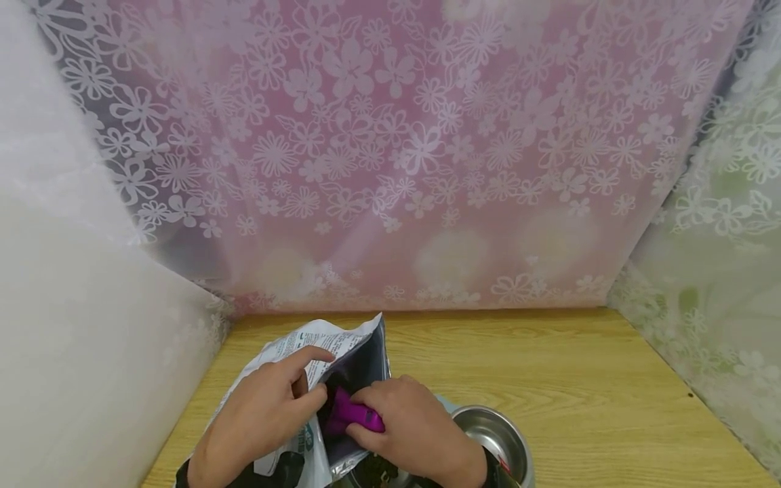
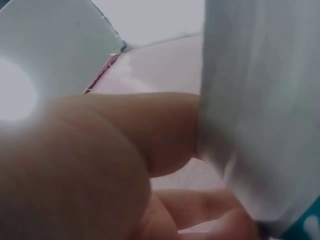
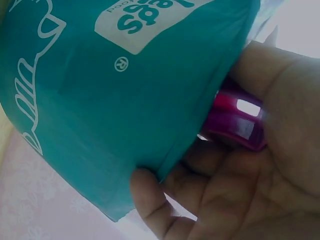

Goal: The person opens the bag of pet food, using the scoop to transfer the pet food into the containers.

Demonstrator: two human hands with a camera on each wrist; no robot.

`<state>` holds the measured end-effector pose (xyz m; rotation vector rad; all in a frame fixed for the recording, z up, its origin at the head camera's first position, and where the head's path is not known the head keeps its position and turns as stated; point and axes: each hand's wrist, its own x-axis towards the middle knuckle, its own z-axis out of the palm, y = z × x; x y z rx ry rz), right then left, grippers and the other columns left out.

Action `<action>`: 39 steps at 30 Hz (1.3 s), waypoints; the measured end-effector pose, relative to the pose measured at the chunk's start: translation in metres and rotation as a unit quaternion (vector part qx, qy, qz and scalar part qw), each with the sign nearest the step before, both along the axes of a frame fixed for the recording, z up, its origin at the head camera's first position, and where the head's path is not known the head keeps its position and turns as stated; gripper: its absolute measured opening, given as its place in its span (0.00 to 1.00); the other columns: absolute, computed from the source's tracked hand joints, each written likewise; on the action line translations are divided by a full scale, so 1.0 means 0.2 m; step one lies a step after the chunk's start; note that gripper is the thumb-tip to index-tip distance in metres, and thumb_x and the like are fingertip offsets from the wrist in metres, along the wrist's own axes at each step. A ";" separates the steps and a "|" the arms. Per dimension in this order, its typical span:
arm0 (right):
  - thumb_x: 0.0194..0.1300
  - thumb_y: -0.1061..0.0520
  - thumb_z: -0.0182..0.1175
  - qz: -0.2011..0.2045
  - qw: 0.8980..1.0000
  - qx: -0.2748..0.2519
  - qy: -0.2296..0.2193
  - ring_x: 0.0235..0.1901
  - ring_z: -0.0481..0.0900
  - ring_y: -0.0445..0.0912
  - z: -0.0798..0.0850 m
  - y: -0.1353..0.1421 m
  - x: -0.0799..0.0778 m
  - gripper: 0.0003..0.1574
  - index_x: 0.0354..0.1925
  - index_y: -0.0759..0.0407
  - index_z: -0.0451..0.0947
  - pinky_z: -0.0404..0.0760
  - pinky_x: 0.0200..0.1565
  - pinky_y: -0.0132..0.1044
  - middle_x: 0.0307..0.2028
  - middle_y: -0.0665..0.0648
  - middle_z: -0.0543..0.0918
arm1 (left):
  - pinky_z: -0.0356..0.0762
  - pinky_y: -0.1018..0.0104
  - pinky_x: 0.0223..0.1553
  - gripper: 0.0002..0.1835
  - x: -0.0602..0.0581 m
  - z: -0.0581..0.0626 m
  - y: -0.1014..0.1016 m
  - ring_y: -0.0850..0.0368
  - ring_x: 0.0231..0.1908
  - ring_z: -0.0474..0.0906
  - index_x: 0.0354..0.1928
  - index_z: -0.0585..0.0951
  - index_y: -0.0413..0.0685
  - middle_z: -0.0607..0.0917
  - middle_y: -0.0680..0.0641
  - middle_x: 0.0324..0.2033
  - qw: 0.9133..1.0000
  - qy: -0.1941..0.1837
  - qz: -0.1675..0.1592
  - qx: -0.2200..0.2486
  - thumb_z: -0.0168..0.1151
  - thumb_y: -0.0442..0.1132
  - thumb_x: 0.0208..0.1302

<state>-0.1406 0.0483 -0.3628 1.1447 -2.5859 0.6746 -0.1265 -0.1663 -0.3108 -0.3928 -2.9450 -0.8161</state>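
Note:
A foil-lined pouch (image 1: 314,335), white with print on one side and teal on the other, leans with its mouth open in the head view. My left hand (image 1: 265,403) holds the mouth's near edge, thumb at the rim. The right hand (image 1: 415,427) grips the handle of a purple scoop (image 1: 358,413), whose front end goes down into the pouch and is hidden there. In the right wrist view, fingers (image 3: 150,195) touch the pouch's teal face (image 3: 110,120) beside the shiny purple handle (image 3: 237,120).
A round metal bowl (image 1: 497,434) stands right of the right hand, partly behind the wrist. Dark brown bits (image 1: 373,469) lie in metal below the pouch mouth. The wood-patterned table (image 1: 549,359) ends at a pink flowered sheet (image 1: 390,203); pale sheets hang at both sides.

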 end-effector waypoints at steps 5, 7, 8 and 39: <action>0.63 0.44 0.62 0.013 0.999 0.018 0.030 0.29 0.71 0.32 0.00 0.00 -0.01 0.15 0.45 0.47 0.80 0.68 0.34 0.30 0.33 0.38 0.77 | 0.67 0.67 0.20 0.21 0.00 0.00 -0.01 0.62 0.15 0.68 0.56 0.74 0.73 0.74 0.61 0.17 1.000 -0.011 0.014 0.007 0.55 0.44 0.61; 0.62 0.45 0.62 0.015 0.999 0.020 0.033 0.30 0.71 0.33 0.00 0.00 -0.01 0.15 0.46 0.47 0.80 0.67 0.34 0.30 0.34 0.39 0.77 | 0.66 0.67 0.20 0.21 0.00 0.00 -0.02 0.62 0.15 0.68 0.56 0.74 0.72 0.74 0.60 0.17 1.000 -0.010 0.011 0.009 0.54 0.44 0.61; 0.62 0.45 0.62 0.017 0.999 0.021 0.032 0.30 0.71 0.33 0.00 0.00 -0.01 0.15 0.46 0.47 0.80 0.67 0.34 0.30 0.34 0.39 0.76 | 0.66 0.67 0.19 0.20 0.00 0.01 -0.02 0.62 0.15 0.68 0.56 0.74 0.71 0.74 0.60 0.17 1.000 -0.007 0.008 0.009 0.54 0.43 0.61; 0.64 0.40 0.59 -0.053 0.977 -0.145 -0.146 0.30 0.78 0.32 -0.02 -0.03 -0.04 0.16 0.43 0.47 0.83 0.75 0.28 0.25 0.34 0.40 0.82 | 0.65 0.67 0.18 0.15 -0.01 0.01 -0.03 0.62 0.15 0.67 0.50 0.77 0.71 0.73 0.59 0.16 1.000 -0.002 0.001 0.013 0.55 0.43 0.63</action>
